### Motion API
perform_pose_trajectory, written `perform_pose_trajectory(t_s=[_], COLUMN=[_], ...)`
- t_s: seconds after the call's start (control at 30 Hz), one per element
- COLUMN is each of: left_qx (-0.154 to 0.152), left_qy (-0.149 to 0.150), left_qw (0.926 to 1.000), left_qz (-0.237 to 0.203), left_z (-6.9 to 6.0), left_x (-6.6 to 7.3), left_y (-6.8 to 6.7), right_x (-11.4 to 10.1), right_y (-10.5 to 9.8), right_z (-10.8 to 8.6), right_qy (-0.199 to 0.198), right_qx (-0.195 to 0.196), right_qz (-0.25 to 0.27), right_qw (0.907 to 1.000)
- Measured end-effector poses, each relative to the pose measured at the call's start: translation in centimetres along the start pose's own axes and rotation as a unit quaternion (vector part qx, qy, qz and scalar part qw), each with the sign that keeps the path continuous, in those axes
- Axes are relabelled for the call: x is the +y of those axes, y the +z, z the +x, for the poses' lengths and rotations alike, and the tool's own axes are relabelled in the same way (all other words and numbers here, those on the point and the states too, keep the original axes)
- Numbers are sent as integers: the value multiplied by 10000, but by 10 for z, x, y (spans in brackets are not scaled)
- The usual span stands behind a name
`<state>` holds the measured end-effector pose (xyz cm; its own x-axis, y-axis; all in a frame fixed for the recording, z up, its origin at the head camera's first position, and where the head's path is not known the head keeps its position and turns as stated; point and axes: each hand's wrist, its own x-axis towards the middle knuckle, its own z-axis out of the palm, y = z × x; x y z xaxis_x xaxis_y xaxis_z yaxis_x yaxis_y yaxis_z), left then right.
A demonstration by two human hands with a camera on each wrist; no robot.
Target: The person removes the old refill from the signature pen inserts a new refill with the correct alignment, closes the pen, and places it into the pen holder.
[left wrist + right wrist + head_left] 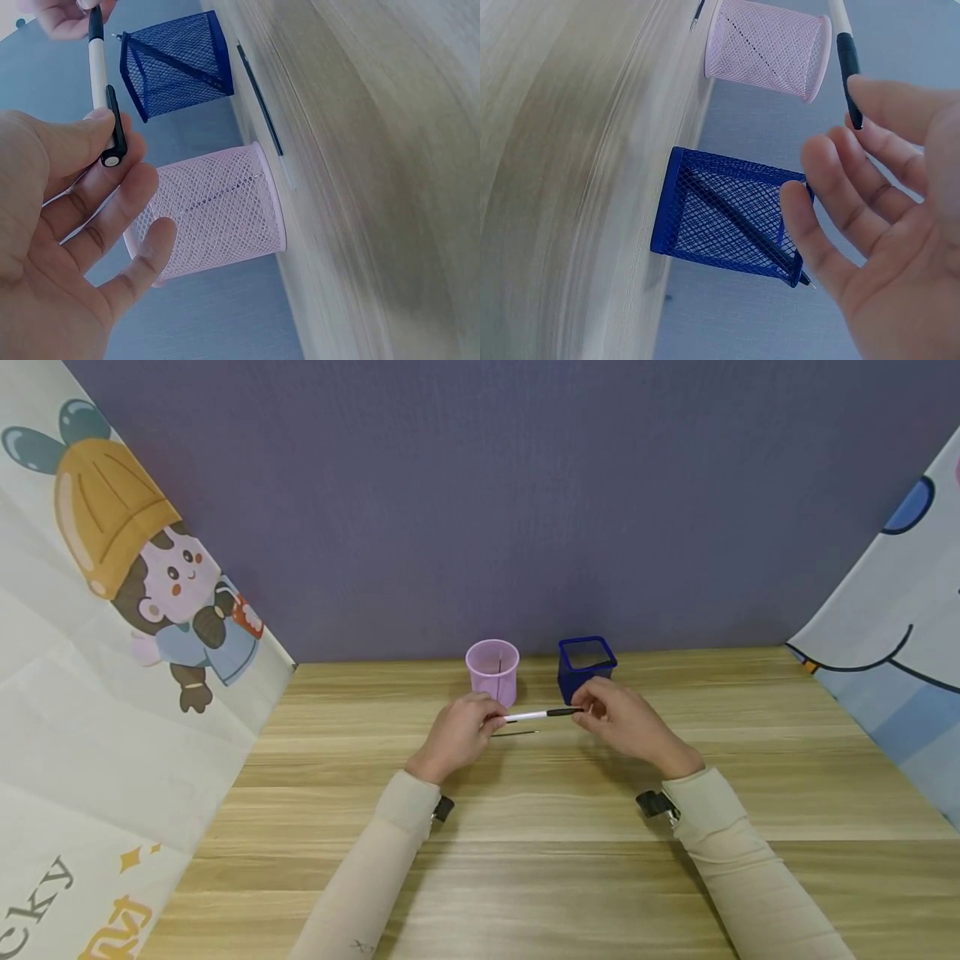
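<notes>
A white pen with a black grip and clip point(527, 716) is held level above the table between both hands. My left hand point(462, 733) pinches its clip end between thumb and fingers. At the dark tip end, my right hand point(626, 720) pinches the pen with thumb and index finger; its other fingers are spread in the right wrist view. Beneath the pen, a thin dark pen refill point(260, 101) lies on the table. Behind the left hand stands a pink mesh pen cup point(492, 672). A blue square mesh pen cup point(735, 217) stands behind the right hand.
The pink cup has a thin dark stick inside. A black pen point(742, 223) leans in the blue cup, its end poking above the rim. The wooden table point(525, 877) meets a grey-blue panel point(480, 510) behind the cups. Printed cloths hang at both sides.
</notes>
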<state>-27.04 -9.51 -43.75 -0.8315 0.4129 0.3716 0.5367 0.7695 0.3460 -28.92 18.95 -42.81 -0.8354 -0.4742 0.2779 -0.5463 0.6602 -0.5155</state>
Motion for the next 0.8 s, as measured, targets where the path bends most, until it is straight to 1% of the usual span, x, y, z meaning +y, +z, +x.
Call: perform_pose_trajectory(t_s=[0.1, 0.23, 0.53, 0.8], left_qx=[-1, 16, 42, 41], left_qy=[7, 31, 40, 46], left_qw=[10000, 10000, 10000, 10000], left_qz=[-23, 0, 0, -10], left_z=[0, 0, 0, 0], left_x=[0, 1, 0, 1], left_y=[0, 1, 2, 2], right_x=[2, 2, 2, 3], right_y=[1, 2, 2, 2], right_z=[0, 0, 0, 0], right_qy=[-164, -333, -411, -356], right_qx=[135, 221, 249, 177], right_qz=[-51, -107, -231, -243], right_qw=[9998, 9991, 9986, 9989])
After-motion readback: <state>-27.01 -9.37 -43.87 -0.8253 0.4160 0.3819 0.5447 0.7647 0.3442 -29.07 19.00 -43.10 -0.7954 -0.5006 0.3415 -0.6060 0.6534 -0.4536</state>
